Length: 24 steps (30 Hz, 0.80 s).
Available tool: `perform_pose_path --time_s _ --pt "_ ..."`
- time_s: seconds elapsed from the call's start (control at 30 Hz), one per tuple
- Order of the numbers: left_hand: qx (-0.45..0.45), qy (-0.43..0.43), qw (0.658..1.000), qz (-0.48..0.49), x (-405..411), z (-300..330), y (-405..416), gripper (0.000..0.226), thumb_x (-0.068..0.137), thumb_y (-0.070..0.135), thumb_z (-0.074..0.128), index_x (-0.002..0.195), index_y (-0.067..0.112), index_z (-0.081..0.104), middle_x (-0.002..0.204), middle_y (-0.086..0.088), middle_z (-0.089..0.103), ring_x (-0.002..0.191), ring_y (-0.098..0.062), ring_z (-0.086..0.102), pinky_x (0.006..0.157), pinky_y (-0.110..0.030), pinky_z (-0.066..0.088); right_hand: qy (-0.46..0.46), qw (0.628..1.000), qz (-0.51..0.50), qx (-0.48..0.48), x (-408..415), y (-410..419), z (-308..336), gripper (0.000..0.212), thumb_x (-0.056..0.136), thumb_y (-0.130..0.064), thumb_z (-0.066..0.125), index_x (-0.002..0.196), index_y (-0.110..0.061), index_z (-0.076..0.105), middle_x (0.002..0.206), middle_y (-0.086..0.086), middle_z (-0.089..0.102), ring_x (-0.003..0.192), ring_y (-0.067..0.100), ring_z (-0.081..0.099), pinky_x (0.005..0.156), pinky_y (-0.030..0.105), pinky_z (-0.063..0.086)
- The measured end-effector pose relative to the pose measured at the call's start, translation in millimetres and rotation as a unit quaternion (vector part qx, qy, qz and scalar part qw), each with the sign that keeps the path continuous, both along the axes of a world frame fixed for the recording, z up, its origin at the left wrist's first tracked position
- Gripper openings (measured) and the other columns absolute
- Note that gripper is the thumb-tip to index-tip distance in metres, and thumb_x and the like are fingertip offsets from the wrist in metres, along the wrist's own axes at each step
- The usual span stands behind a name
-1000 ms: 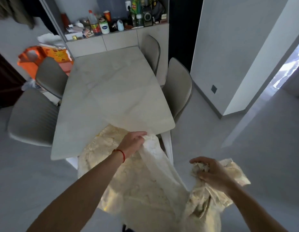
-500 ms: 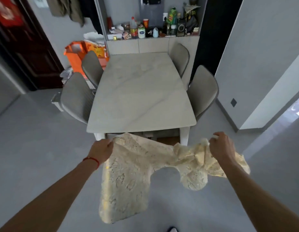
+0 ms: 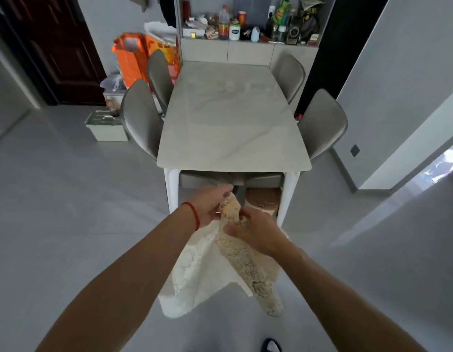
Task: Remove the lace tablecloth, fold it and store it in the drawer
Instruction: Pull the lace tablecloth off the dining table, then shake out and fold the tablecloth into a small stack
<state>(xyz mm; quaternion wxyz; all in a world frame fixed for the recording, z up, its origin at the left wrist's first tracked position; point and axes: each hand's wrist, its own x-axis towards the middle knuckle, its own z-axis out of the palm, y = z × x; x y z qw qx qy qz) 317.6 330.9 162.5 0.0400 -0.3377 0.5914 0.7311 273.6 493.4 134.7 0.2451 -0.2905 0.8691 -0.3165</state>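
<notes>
Cloth point(image 3: 215, 273) off the desk point(image 3: 233, 128), held in the air in front of the desk's near end, hanging down toward the floor point(image 3: 55, 224). Cream lace, doubled over on itself: a pale smooth layer on the left, a rougher yellowish strip running down the right to a loose tip.

Both hands meet at its top edge, close together, nearly touching. Left hand point(image 3: 207, 207), red string point(image 3: 193, 215) on the wrist, fingers curled closed with the lace pinched at its upper corner; the lace stands up between thumb and fingers. Right hand point(image 3: 255, 231) just below and to the right, back of hand up, fingers folded tight over a bunched part of the same edge. Neither grip shows any gap; both are clamped on fabric. Fingertips of the right hand hidden under the lace.

Desk top bare, pale marble look, white legs. Four grey chairs point(image 3: 141, 118), two along each long side, pushed in. A brown box point(image 3: 263, 201) sits under the desk's near end, partly behind the hands.

Far end: a sideboard point(image 3: 248, 50) crowded with bottles and small items. Orange bag point(image 3: 134, 59) on the floor to the left of it, a low bin point(image 3: 106, 125) beside the left chairs, dark door point(image 3: 50, 47) at far left. Toe of a shoe point(image 3: 271, 345) at the bottom edge.
</notes>
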Motion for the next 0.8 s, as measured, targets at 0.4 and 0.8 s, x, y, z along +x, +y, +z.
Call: perform_pose_path --time_s 0.4,0.8 --pt "-0.230 0.089 0.967 -0.063 87.1 -35.5 42.2 0.027 0.076 0.044 0.083 0.093 0.030 0.068 0.092 0.003 0.075 0.085 -0.009 0.071 0.078 -0.021 0.056 -0.095 0.983 -0.075 -0.135 -14.2 13.8 -8.7 0.044 0.082 -0.045 0.079 0.058 -0.013 0.059 0.055 -0.007 0.052 0.055 0.011 0.050 0.057 0.031 0.042" --pt "-0.186 0.046 0.981 -0.038 96.2 -71.8 102.5 0.024 0.083 0.045 0.078 0.101 0.029 0.078 0.104 0.006 0.080 0.099 -0.012 0.075 0.087 -0.026 0.060 -0.081 0.984 -0.046 -0.149 -54.3 59.1 15.1 0.029 0.077 -0.046 0.083 0.069 -0.019 0.076 0.064 0.001 0.071 0.057 0.024 0.066 0.057 0.040 0.053"
